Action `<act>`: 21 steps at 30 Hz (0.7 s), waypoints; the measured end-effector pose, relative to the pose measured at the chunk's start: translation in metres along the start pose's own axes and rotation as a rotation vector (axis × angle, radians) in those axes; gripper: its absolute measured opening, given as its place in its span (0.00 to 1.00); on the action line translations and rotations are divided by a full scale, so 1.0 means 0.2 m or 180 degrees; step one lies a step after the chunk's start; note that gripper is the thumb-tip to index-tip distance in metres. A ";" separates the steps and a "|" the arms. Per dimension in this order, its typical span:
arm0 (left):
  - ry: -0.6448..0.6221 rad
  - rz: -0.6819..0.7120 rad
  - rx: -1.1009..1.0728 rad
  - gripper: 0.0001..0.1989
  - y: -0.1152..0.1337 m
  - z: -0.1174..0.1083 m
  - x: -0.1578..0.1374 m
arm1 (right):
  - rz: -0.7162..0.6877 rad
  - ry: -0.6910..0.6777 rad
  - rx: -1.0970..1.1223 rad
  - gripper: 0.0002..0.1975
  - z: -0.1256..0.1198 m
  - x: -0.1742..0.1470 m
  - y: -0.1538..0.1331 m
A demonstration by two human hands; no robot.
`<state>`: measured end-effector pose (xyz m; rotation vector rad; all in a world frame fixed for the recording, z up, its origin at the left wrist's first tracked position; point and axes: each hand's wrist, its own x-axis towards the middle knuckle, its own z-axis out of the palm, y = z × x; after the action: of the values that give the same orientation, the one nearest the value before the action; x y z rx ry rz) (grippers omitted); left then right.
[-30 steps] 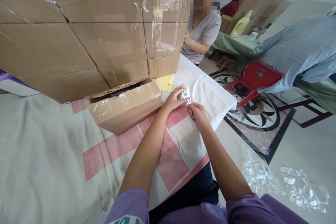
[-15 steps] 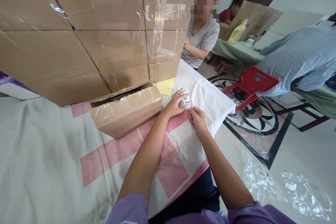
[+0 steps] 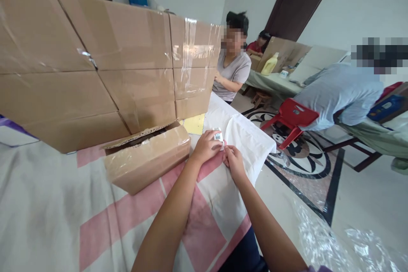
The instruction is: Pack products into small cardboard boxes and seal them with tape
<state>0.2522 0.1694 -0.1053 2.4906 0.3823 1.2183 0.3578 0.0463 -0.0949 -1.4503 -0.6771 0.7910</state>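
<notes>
My left hand (image 3: 204,149) is closed around a small white box-like object (image 3: 218,135) with a greyish patch on its face. Just to its right, the fingers of my right hand (image 3: 234,161) are pinched together close to the object's lower edge. Whatever those fingertips hold, if anything, is too small to make out. Both hands are over the pink and white tablecloth (image 3: 181,204), near a white cloth (image 3: 245,136). Left of my hands lies a cardboard box (image 3: 149,159) with its top flap partly raised; its contents are hidden.
Taped cardboard boxes (image 3: 134,51) stand stacked like a wall behind the smaller box. One person (image 3: 234,72) is beyond the stack; another (image 3: 338,89) bends near a red plastic chair (image 3: 291,117). Clear plastic wrap (image 3: 321,238) lies on the floor at right.
The view has tilted upward, so the scene sits lower. My left hand keeps the small white object, which now shows a different side. My right hand stays pinched beside it.
</notes>
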 end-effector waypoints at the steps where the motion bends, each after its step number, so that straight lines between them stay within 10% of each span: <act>1: -0.0008 0.0027 0.0014 0.06 0.00 0.00 0.00 | 0.0082 -0.0055 0.0005 0.19 0.00 0.01 -0.01; 9: -0.0091 -0.0042 0.0049 0.06 0.03 -0.01 0.00 | 0.0856 -0.0465 0.0046 0.22 -0.04 0.14 -0.07; 17: -0.0417 -0.0231 -0.0066 0.05 0.08 -0.03 -0.01 | 0.0452 -0.0360 -0.0121 0.20 -0.01 0.13 -0.06; 21: -0.0397 -0.0475 -0.0024 0.19 0.06 -0.03 -0.02 | 0.0315 -0.0292 -0.0244 0.19 0.00 0.12 -0.05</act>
<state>0.2459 0.1590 -0.0988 2.4665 0.5192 0.9995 0.3718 0.0664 -0.0862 -1.5336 -0.7160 0.9215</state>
